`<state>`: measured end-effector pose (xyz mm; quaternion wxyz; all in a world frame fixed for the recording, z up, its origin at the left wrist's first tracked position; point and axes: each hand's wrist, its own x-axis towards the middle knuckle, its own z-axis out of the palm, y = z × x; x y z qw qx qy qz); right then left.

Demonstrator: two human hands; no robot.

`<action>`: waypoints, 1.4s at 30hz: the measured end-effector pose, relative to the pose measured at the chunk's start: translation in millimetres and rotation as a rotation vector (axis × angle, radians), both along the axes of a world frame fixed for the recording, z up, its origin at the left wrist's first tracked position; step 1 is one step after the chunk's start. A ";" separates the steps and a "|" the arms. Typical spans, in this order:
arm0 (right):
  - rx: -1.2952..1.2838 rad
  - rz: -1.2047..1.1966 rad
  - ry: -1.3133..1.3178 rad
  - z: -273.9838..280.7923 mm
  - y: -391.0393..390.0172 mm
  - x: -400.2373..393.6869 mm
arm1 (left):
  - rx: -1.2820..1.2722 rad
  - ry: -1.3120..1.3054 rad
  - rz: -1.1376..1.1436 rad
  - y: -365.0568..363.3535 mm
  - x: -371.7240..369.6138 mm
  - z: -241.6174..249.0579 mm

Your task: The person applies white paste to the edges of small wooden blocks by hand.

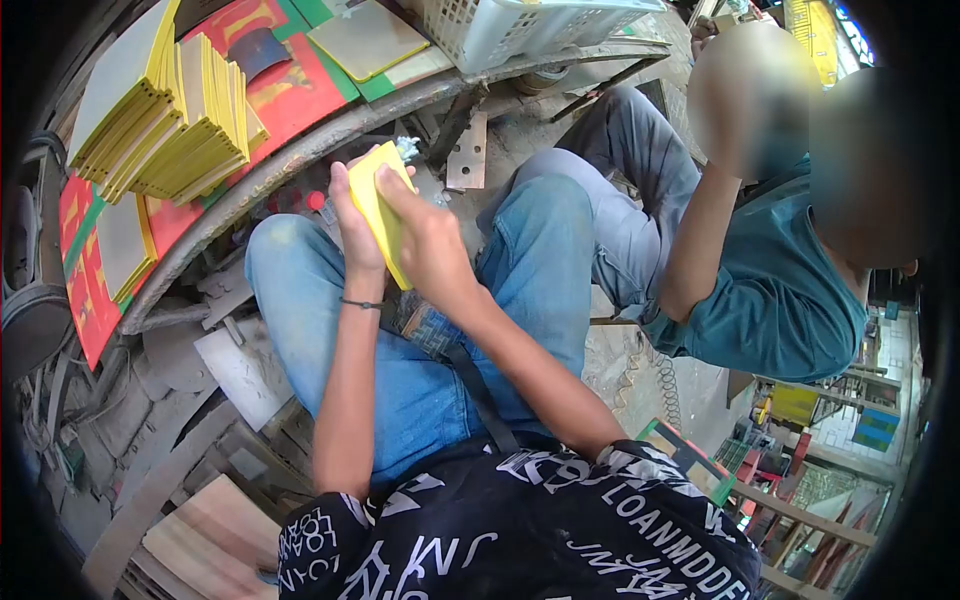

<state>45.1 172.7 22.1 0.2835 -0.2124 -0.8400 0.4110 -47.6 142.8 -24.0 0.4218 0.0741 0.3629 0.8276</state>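
A thin yellow board [372, 182] stands tilted between my hands, above my lap. My left hand [358, 225] grips it from the left side, fingers wrapped along its edge. On the other side my right hand [432, 240] holds it too, with the thumb pressed on the yellow face. The right fingers are partly hidden behind the board. A pale, frayed tuft [406, 148] shows just past the board's upper end; I cannot make out what it is.
A bench [300, 100] with a red and green top curves ahead of me. On it are stacks of yellow-edged boards [175, 125] and a white plastic basket [490, 35]. Close on my right sits another person in a teal shirt [760, 290]. Scrap pieces [240, 375] lie at left.
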 end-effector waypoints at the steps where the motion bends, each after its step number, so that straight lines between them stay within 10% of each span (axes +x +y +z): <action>1: 0.002 -0.001 0.004 1.3 -4.2 3.7 | 0.002 0.004 -0.001 1.3 3.7 1.3; 11: -0.128 -0.064 -0.168 17.1 -12.7 12.0 | -0.123 0.441 0.232 2.2 5.5 -4.6; 13: 0.031 -0.043 0.129 9.4 -24.3 17.1 | -0.096 0.519 0.255 4.0 7.1 -17.8; 15: 0.114 -0.043 0.178 -2.9 -6.3 10.3 | -0.017 0.180 0.082 0.9 7.0 -13.1; 42: -0.202 -0.047 0.016 -3.1 13.8 -6.3 | -0.204 0.515 0.198 4.7 9.5 -9.3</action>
